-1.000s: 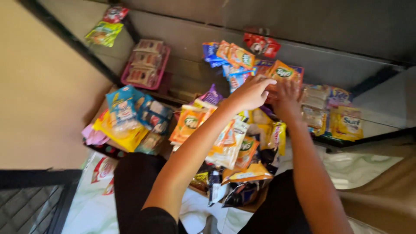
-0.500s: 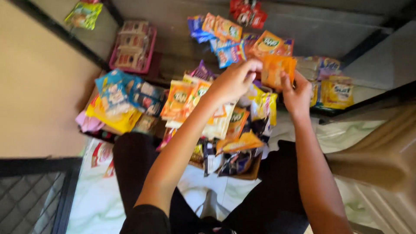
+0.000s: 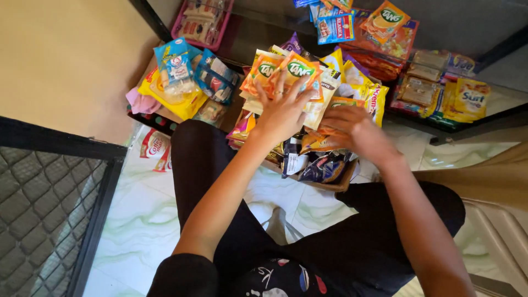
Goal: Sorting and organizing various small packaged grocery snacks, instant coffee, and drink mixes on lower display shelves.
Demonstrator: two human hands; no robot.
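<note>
I read this as the sorting step: I am working through a heap of snack and drink sachets piled in the shallow cardboard tray on my lap, and everything else I place from that tray. My left hand lies flat on top of the orange drink sachets at the tray's far side, fingers spread and unclenched, pressing the fan of packets down rather than pinching any one. My right hand is just right of it, over the tray's middle, fingers curled into the orange and yellow packets there; it looks to be gripping some, but motion blur means I cannot tell for sure. Dark wrappers sit at the tray's near edge, below both hands. Left of the tray lie blue and yellow packets; beyond it a pink basket and more orange sachets rest on the dark shelf; to the far right are yellow packs. My judgement: the next move calls for squaring the orange bunch between both hands, thumbs under, so none slide off the slippery stack
</note>
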